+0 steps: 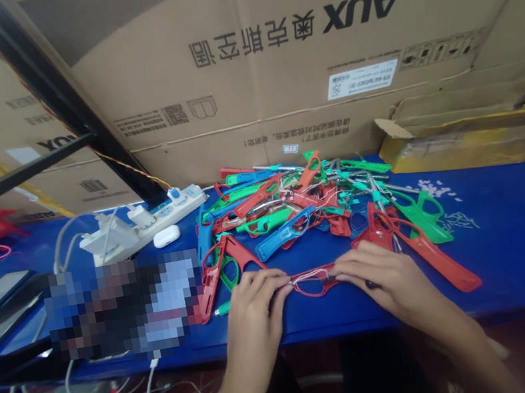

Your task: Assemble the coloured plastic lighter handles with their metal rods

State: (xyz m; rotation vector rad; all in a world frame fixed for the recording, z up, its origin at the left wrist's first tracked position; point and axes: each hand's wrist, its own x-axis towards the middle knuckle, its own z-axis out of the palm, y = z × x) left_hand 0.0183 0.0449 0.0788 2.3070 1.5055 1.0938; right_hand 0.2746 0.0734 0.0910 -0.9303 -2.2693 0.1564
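Near the front edge of the blue table, a red plastic lighter shell (315,287) with thin white wires is held between both hands. My left hand (258,302) pinches its left end between thumb and fingers. The right end is gripped by my right hand (375,271), with a small dark piece showing under its fingers. Just beyond the hands lies a heap of red, green and blue lighter shells (281,230), several with metal tubes. A red shell (439,260) lies right of my right hand, beside a green one (423,215).
A white power strip (150,223) with plugs, a white earbud case (166,236) and a pixelated device (169,301) are at the left. Cardboard boxes (244,91) stand behind the heap. An open carton (461,141) sits at the back right, near small pale pieces (431,189).
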